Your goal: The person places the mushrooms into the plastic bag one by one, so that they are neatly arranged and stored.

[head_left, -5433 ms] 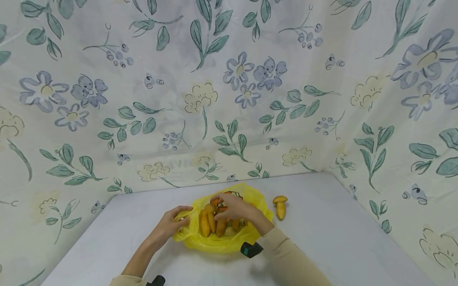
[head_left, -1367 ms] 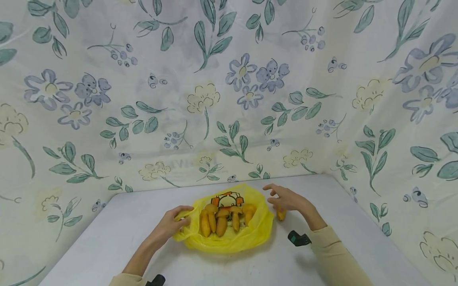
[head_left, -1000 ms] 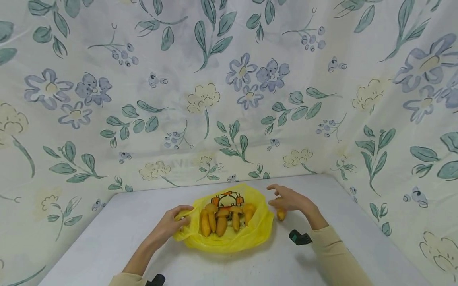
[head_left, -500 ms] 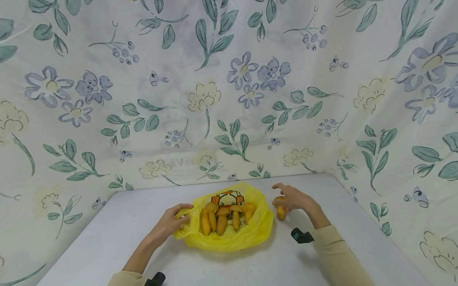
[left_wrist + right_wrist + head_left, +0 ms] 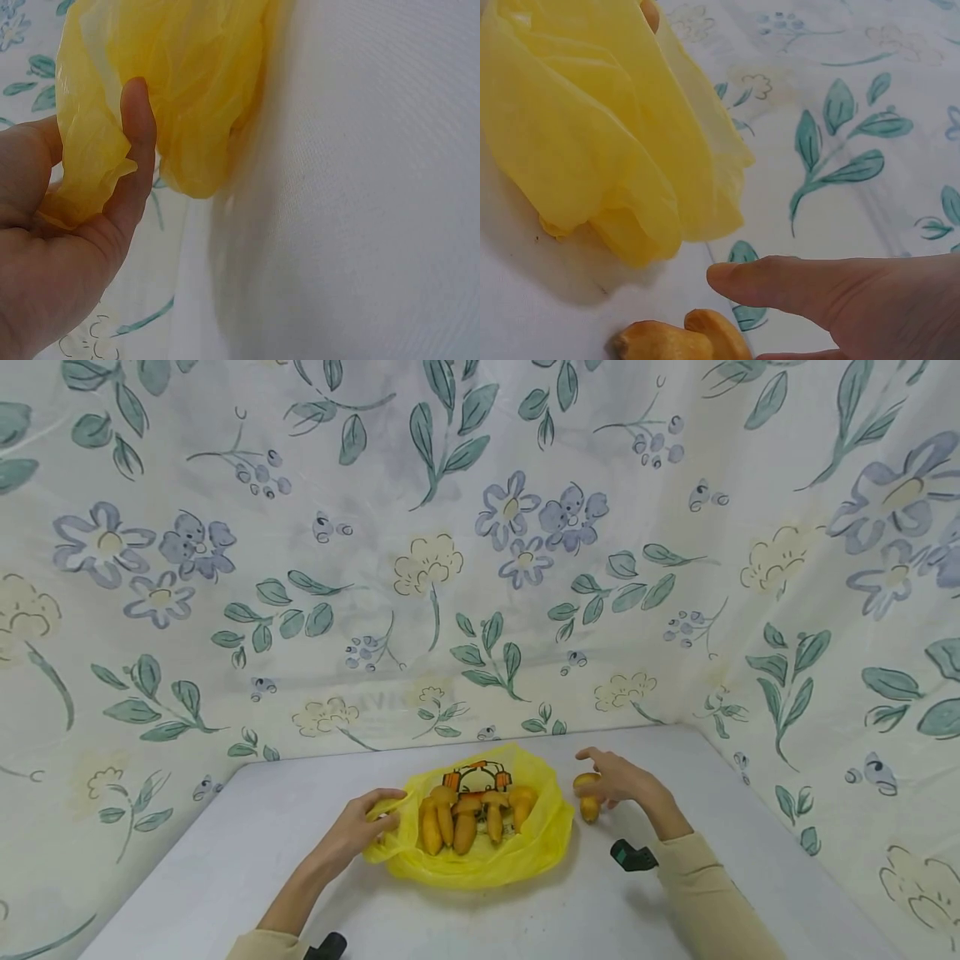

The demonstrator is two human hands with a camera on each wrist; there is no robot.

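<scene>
A yellow plastic bag [image 5: 480,872] lies spread open on the table, with several yellow-brown mushrooms [image 5: 465,833] side by side in it. My left hand [image 5: 352,833] holds the bag's left edge; in the left wrist view, the bag's loose film [image 5: 86,157] passes between thumb and fingers. Right of the bag, a single mushroom [image 5: 590,810] rests on the table. My right hand [image 5: 626,781] hovers at that mushroom's cap, fingers loosely bent. The right wrist view has the thumb [image 5: 765,281] extended and apart from the mushroom [image 5: 667,343]; the other fingers are mostly out of view.
The white table [image 5: 450,927] ends at a floral curtain [image 5: 420,610] behind and at both sides. An orange and black cartoon print [image 5: 477,777] shows inside the bag. Black wrist-camera mounts [image 5: 633,856] stick out from both wrists.
My right hand has moved from above the mushrooms in the bag to the single mushroom at the right. Lately it shifts slightly right, uncovering more of its cap. My left hand stays put.
</scene>
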